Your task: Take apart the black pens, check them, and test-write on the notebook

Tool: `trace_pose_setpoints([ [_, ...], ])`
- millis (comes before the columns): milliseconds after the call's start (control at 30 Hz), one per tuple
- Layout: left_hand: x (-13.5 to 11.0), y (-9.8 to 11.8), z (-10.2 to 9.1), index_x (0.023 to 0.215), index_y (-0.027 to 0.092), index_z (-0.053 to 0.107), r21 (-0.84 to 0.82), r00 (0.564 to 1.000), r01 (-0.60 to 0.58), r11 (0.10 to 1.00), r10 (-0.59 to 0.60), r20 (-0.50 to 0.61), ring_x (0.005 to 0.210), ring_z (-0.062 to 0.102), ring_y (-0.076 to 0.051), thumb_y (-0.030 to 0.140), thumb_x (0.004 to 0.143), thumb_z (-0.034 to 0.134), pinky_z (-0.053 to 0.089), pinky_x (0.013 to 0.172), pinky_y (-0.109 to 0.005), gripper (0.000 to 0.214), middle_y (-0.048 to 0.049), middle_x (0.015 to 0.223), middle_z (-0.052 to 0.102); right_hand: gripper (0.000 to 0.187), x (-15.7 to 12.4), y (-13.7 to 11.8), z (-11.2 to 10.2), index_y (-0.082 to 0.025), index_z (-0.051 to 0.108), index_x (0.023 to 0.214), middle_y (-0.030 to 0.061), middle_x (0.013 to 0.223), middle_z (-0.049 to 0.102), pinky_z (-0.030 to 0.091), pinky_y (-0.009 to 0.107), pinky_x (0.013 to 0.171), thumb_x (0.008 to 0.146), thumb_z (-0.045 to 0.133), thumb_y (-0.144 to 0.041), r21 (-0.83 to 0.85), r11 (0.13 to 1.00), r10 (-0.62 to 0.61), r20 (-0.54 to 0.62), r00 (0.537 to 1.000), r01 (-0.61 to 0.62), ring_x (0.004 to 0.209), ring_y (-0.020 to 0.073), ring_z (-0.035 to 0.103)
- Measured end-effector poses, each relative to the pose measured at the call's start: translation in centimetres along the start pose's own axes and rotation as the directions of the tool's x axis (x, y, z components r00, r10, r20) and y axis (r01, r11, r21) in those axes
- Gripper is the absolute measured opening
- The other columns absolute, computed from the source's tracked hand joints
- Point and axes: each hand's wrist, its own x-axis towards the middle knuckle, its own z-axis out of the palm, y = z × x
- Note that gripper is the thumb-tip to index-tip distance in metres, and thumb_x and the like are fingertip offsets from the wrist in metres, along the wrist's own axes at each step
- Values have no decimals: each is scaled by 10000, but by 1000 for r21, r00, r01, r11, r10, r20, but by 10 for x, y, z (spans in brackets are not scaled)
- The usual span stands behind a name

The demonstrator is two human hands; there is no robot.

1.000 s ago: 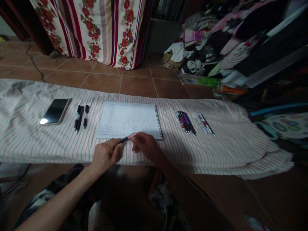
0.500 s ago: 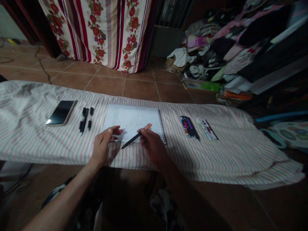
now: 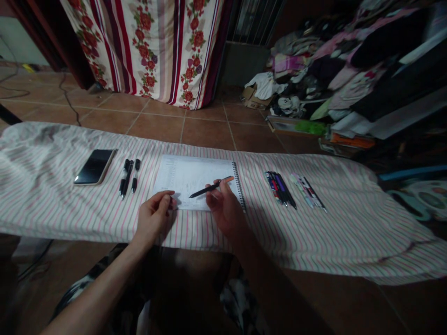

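A spiral notebook (image 3: pixel 195 170) lies on the striped cloth in front of me, its coil on the right and faint marks on its pale page. My right hand (image 3: pixel 225 204) is closed around a dark pen (image 3: pixel 204 190) with an orange end. The pen slants over the page, tip toward the lower left; whether the tip touches paper I cannot tell. At the notebook's lower left corner is my left hand (image 3: pixel 155 216), loosely curled, index finger reaching over the page edge. No object shows in it, though its lower fingers are partly hidden.
Left of the notebook lie several black pens (image 3: pixel 127 179) and a phone (image 3: pixel 94 166). To the right are a bundle of dark pens (image 3: pixel 280 190) and a lighter group of pens (image 3: pixel 309 193). Beyond the cloth-covered surface (image 3: pixel 349 223) hangs a floral curtain (image 3: pixel 164 51), with piled clothes (image 3: pixel 314 70) at right.
My right hand has swung the pen flatter, its tip moving from the near edge up over the page. My left fingers have drawn closer together. The whole view has shifted slightly.
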Motion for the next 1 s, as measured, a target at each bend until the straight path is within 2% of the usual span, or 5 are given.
trace_pose_setpoints([
  [133,-3,-9,5,1005,144,637,389,960,-278,878,236,151,767,634,-174,295,840,458,500,695,-309,286,-59,815,692,263,6,-6,4,-212,470,843,17,764,673,536,191,538,772,601,-429,22,996,-84,-25,996,85,568,86,614],
  [300,-4,-15,16,1066,129,605,551,797,-602,578,476,371,871,603,-193,146,829,402,503,777,-345,312,-88,916,676,234,17,-7,4,-160,606,789,-12,761,637,491,143,520,618,733,-257,-29,985,-171,-47,984,170,544,37,547],
  [467,0,-13,24,1059,175,609,642,744,-652,403,500,442,942,540,-221,96,778,460,501,786,-363,328,-78,972,645,264,23,-6,4,-151,667,838,-30,611,564,452,166,493,682,673,-364,-251,936,-284,-135,949,245,523,55,514],
  [700,-15,-15,35,1011,187,610,700,728,-660,274,465,504,971,526,-241,160,817,481,489,799,-402,234,-82,1002,634,329,20,5,17,-143,646,849,22,634,642,519,220,478,737,580,-445,-382,910,-178,-6,984,162,536,124,627],
  [1000,-33,-28,23,1103,147,592,694,690,-691,201,467,553,1132,490,-297,155,804,494,466,903,-451,314,-123,1157,599,195,16,29,14,-186,574,745,-51,479,546,455,195,442,700,607,-372,-670,700,-196,152,969,247,457,110,567],
])
